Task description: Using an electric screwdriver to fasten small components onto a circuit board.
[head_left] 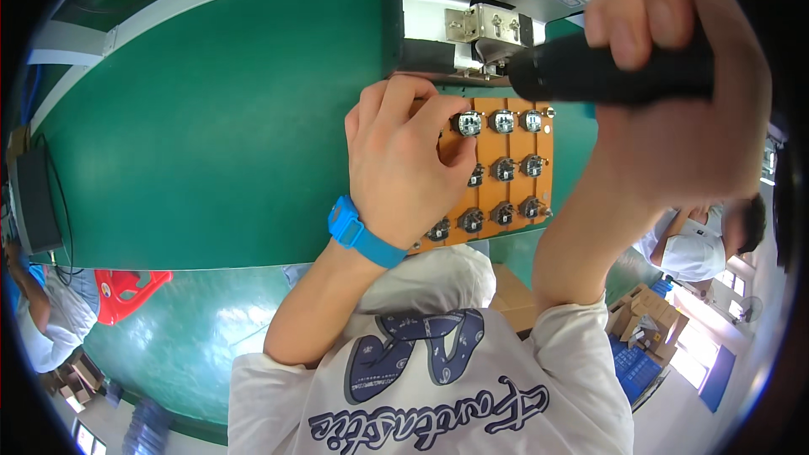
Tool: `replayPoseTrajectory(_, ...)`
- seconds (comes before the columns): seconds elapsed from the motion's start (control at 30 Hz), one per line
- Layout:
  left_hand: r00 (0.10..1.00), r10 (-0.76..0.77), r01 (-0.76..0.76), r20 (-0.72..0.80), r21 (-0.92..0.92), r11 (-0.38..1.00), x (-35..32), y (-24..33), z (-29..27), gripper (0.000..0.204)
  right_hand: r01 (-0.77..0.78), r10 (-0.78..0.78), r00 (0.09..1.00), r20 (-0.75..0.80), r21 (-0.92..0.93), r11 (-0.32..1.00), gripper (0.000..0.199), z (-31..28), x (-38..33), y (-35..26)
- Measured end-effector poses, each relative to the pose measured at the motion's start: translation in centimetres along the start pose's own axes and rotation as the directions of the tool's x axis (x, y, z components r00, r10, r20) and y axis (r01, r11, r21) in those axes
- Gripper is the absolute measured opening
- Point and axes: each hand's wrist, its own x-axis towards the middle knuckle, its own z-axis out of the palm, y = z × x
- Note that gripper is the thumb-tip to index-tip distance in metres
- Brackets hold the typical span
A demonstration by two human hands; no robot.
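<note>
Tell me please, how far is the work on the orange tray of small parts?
Done: cannot be told; the parts in the orange tray look alike. In hand: the left hand rests on the tray's left side, fingertips by a top-row part; the right hand grips a black tool above it. Left: not visible.

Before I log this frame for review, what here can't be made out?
- Head view: the tip of the black tool in the right hand is blurred.
- The left hand covers the left part of the orange tray.
- The tray's small parts are too small to identify.
</note>
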Motion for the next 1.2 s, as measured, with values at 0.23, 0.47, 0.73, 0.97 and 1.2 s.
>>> replayPoseTrajectory(0.23,1.000,-0.012,0.011,0.015,0.006,1.000,-0.1,0.2,0.3,0.032,-0.321,0.317,0.946,0.063,0.309,0.895,0.025,-2.8,-3.9,0.2)
replayPoseTrajectory(0.47,1.000,-0.016,0.016,0.010,0.004,1.000,-0.2,0.0,0.5,0.033,-0.318,0.348,0.937,-0.016,0.368,0.874,0.035,-0.9,-5.2,-0.4)
replayPoseTrajectory(0.73,1.000,-0.017,0.017,0.011,0.013,1.000,-0.3,0.1,0.5,0.034,-0.309,0.407,0.902,-0.142,0.445,0.840,0.026,0.9,-5.4,0.2)
replayPoseTrajectory(0.97,1.000,-0.004,0.004,0.002,0.017,1.000,-0.2,0.1,0.5,0.033,-0.272,0.266,0.929,-0.256,0.010,0.962,0.015,1.9,-6.3,0.7)
replayPoseTrajectory(1.2,1.000,-0.006,0.006,0.001,0.008,1.000,-0.2,-0.1,0.4,0.032,-0.295,0.286,0.927,-0.242,-0.003,0.955,0.013,1.9,-6.0,0.9)
